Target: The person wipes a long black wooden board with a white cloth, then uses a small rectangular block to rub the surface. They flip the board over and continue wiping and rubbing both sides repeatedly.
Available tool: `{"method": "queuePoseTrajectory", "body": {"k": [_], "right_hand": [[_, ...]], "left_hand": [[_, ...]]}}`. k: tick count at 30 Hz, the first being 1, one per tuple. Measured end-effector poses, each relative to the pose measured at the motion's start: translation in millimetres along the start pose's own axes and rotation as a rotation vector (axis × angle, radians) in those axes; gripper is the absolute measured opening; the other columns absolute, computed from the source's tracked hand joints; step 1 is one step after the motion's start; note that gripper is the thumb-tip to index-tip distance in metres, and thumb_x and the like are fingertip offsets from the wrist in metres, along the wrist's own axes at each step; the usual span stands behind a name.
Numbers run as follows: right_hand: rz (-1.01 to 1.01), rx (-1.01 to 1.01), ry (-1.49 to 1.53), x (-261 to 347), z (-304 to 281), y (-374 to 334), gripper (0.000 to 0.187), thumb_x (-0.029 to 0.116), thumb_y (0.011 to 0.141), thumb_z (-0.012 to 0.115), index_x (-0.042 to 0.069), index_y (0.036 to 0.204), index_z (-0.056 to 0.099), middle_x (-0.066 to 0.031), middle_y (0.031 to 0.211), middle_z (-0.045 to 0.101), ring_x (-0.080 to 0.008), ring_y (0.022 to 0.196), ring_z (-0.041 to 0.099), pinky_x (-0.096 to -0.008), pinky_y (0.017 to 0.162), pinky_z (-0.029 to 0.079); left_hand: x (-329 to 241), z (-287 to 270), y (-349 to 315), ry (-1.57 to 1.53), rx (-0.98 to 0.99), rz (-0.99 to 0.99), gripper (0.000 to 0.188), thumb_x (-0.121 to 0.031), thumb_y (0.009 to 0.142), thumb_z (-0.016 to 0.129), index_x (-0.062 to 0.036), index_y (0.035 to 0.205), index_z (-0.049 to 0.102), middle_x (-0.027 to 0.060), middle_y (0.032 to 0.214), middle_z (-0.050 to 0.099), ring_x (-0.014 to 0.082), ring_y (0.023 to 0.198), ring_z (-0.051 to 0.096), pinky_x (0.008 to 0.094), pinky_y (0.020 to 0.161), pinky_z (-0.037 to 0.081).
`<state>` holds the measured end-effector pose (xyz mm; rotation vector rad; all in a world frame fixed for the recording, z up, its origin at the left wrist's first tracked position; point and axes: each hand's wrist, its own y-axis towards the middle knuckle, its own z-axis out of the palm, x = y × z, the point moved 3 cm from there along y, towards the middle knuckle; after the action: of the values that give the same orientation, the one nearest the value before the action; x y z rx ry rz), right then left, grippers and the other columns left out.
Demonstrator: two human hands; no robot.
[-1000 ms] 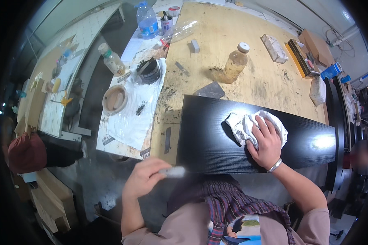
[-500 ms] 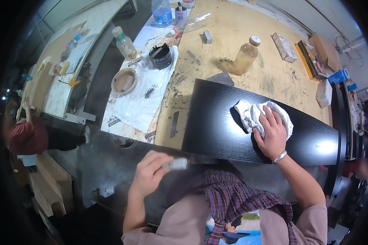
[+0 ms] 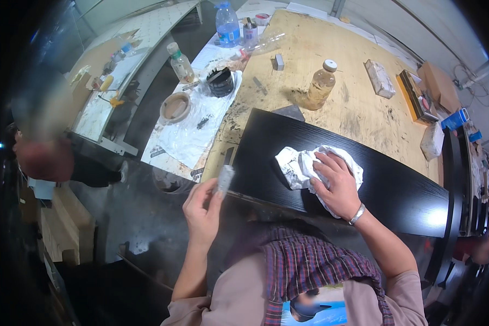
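Note:
A glossy black panel (image 3: 402, 198) with fine grain lies across the near side of the workbench. Pressed flat onto a crumpled white rag (image 3: 292, 169) with dark smudges is my right hand (image 3: 337, 182), fingers curved over the cloth against the panel's surface. My left hand (image 3: 204, 209) pinches a small grey-white block (image 3: 226, 178) between thumb and fingers. That block is held upright by the panel's near left corner; I cannot tell whether it touches the edge.
A cloudy bottle (image 3: 321, 87) stands behind the panel, near a grey block (image 3: 278, 62). Left of it are a black tub (image 3: 220, 82), a round brown dish (image 3: 175, 107) and a green-capped bottle (image 3: 180, 64). Another person (image 3: 46, 157) stands at far left.
My right hand has slid the rag leftward along the panel. My left hand has risen with the small block, bringing it up to the panel's left corner.

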<state>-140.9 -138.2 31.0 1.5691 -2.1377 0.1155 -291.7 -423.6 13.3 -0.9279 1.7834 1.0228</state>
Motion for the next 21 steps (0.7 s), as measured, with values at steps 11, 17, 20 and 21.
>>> {"method": "queuePoseTrajectory", "body": {"k": [11,17,20,21], "right_hand": [[-0.131,-0.05,0.002,-16,-11,-4,0.034,0.019,0.082,0.071,0.003,0.112,0.069,-0.0109,0.132,0.064,-0.0372,0.125,0.056,-0.0466,0.104,0.046],[-0.15,-0.031,0.052,-18,-12,-6,0.034,0.017,0.082,0.071,0.004,0.113,0.069,-0.0115,0.133,0.063,-0.0363,0.126,0.055,-0.0461,0.105,0.045],[-0.178,-0.05,0.188,-27,-16,-5,0.033,0.017,0.081,0.071,0.004,0.111,0.069,-0.0143,0.129,0.064,-0.0363,0.123,0.056,-0.0451,0.102,0.047],[-0.185,-0.066,0.248,-31,-19,-6,0.032,0.018,0.081,0.072,0.004,0.11,0.069,-0.0153,0.128,0.064,-0.0365,0.121,0.057,-0.0447,0.1,0.048]], "left_hand": [[-25,63,-65,0.373,-0.128,0.158,0.024,-0.001,0.08,0.075,-0.0001,0.103,0.067,0.0129,0.096,0.065,0.0258,0.083,0.064,0.0339,0.073,0.052],[-29,74,-82,0.436,-0.152,0.07,0.022,0.0,0.08,0.075,-0.0004,0.1,0.067,0.0109,0.095,0.065,0.0223,0.083,0.064,0.0335,0.075,0.052],[-60,108,-105,0.169,0.059,-0.009,0.026,0.0,0.081,0.075,0.0003,0.107,0.07,0.0115,0.099,0.07,0.0211,0.087,0.068,0.031,0.078,0.053],[-71,109,-104,0.096,0.078,-0.099,0.027,0.001,0.084,0.074,0.0015,0.11,0.07,0.0108,0.099,0.071,0.0195,0.086,0.068,0.0301,0.079,0.054]]}}
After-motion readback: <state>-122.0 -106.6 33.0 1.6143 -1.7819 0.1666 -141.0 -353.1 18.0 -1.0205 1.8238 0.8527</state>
